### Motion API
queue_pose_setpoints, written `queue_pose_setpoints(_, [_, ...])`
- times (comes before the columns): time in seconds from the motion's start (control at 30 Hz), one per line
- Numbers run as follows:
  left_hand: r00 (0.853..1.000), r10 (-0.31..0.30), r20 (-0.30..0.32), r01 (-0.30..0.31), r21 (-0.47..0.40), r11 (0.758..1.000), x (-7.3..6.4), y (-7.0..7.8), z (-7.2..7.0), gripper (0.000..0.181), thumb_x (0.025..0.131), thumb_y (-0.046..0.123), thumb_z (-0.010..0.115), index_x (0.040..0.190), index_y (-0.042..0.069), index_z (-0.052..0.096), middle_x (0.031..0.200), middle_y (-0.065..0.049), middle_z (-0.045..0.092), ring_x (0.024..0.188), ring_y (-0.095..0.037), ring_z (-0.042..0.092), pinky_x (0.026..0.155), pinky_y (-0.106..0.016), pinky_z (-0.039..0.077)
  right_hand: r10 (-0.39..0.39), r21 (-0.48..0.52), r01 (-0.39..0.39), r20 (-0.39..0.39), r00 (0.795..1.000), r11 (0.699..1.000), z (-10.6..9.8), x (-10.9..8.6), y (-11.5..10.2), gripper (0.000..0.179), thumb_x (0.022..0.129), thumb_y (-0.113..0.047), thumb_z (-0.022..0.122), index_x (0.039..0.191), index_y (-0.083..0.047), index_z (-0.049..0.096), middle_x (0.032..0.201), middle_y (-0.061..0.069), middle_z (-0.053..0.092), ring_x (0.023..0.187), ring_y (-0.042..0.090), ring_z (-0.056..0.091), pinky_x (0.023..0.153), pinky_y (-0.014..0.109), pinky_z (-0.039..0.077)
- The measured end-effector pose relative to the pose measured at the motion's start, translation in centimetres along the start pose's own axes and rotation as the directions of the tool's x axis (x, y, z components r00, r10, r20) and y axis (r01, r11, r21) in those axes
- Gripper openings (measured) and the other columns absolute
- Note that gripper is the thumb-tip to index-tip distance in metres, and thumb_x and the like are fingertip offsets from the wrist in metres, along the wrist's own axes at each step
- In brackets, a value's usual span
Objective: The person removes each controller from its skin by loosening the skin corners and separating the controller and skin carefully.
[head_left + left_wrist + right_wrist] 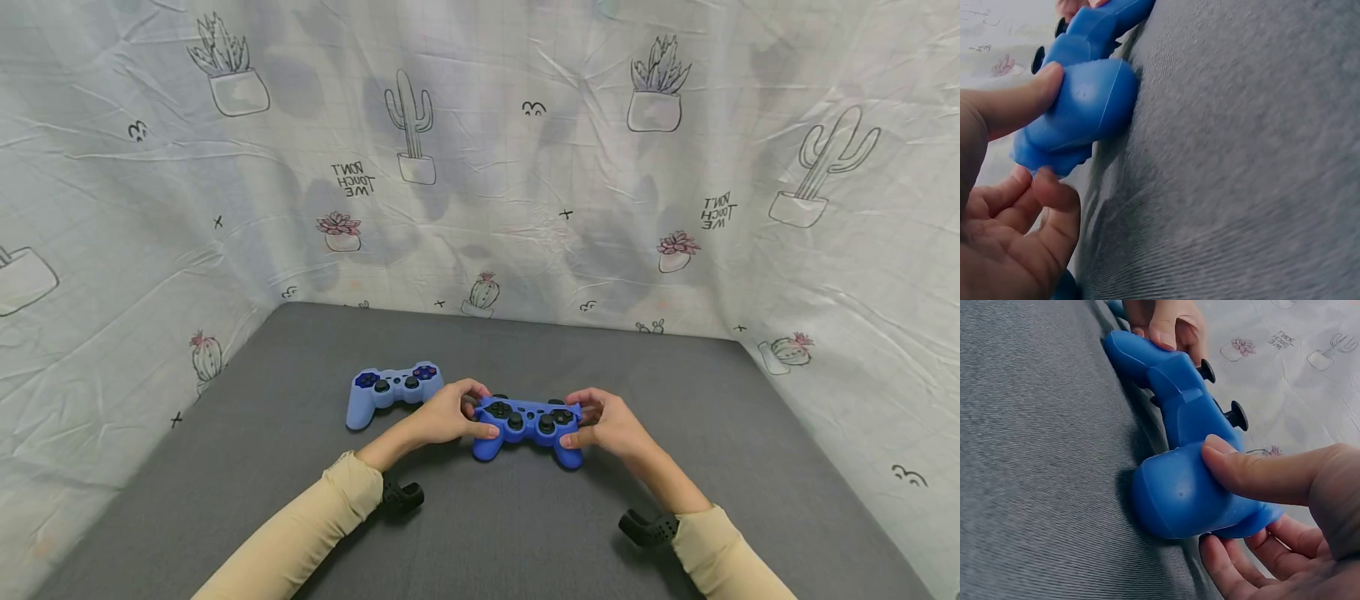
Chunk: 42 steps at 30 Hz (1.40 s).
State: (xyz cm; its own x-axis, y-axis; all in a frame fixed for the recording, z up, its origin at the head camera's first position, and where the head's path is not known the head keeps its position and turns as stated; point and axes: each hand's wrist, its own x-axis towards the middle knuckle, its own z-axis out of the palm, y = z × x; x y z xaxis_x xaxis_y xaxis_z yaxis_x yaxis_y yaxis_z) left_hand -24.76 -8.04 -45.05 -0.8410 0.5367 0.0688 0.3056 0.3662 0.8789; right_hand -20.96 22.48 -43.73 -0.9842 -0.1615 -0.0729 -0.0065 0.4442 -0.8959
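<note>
A bright blue game controller (530,421) with black thumbsticks and buttons sits between both hands, its face up. My left hand (448,413) grips its left end, with the thumb on top of the handle and the fingers around the far side. At the other end, my right hand (611,423) holds the right handle in much the same way. Both wrist views show the controller's handles (1175,494) right at the grey cloth; whether they touch it I cannot tell. Left of it lies a paler blue controller (363,407) with dark blue button areas, close behind my left hand.
Grey cloth covers the table (510,533). White curtains (480,167) printed with cacti and potted plants hang around the back and sides. A black wrist device (402,497) is on the left wrist, and another black device (648,528) on the right.
</note>
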Motion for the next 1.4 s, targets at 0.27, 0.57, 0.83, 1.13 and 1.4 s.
queue_pose_setpoints(0.27, [0.998,-0.049,0.05,0.054,-0.114,0.992,0.4,-0.1,-0.2,0.051,0.078,0.017,0.086,0.118,0.004,0.056,0.11,-0.011,0.054,0.065,-0.015,0.053,0.056,-0.032,0.046,0.026,0.061,-0.029,0.045,0.999,0.998,-0.5,0.8,0.1,0.06,0.065,-0.008,0.092,0.115,0.001,0.059,0.097,0.012,0.062,0.087,0.025,0.057,0.071,0.036,0.05])
queue_pose_setpoints(0.57, [0.994,-0.076,0.08,0.087,-0.145,0.986,0.4,0.2,-0.2,0.049,0.078,0.014,0.086,0.114,0.002,0.055,0.081,-0.006,0.057,0.059,-0.014,0.051,0.055,-0.031,0.046,-0.008,0.128,0.0,0.062,0.998,0.992,-0.7,0.9,0.6,0.056,0.065,-0.004,0.092,0.109,0.003,0.057,0.091,0.011,0.063,0.083,0.023,0.059,0.068,0.034,0.051])
queue_pose_setpoints(0.83, [0.993,-0.106,0.055,0.113,-0.161,0.98,0.0,0.5,0.0,0.047,0.078,0.015,0.086,0.108,0.002,0.053,0.077,-0.009,0.057,0.062,-0.018,0.058,0.059,-0.036,0.053,-0.015,0.104,0.013,0.019,1.0,0.994,-0.6,0.8,0.9,0.052,0.064,-0.009,0.094,0.102,0.002,0.06,0.088,0.009,0.064,0.082,0.022,0.059,0.069,0.032,0.049])
queue_pose_setpoints(1.13, [0.993,-0.113,0.026,0.116,-0.15,0.982,-0.3,0.8,0.2,0.047,0.077,0.017,0.087,0.107,0.003,0.054,0.086,-0.012,0.059,0.064,-0.018,0.06,0.059,-0.036,0.053,0.001,0.125,-0.002,0.009,1.0,0.992,-0.6,0.4,0.8,0.051,0.066,-0.006,0.092,0.105,0.003,0.059,0.089,0.008,0.063,0.084,0.022,0.058,0.071,0.032,0.048])
queue_pose_setpoints(1.4, [0.995,-0.101,-0.02,0.098,-0.135,0.986,-0.8,1.0,0.4,0.047,0.076,0.02,0.088,0.107,0.003,0.056,0.084,-0.011,0.06,0.056,-0.017,0.055,0.053,-0.033,0.047,-0.002,0.137,0.005,-0.023,1.0,0.991,-0.4,0.3,0.8,0.05,0.063,-0.006,0.093,0.101,0.002,0.061,0.087,0.007,0.064,0.081,0.021,0.06,0.072,0.032,0.049])
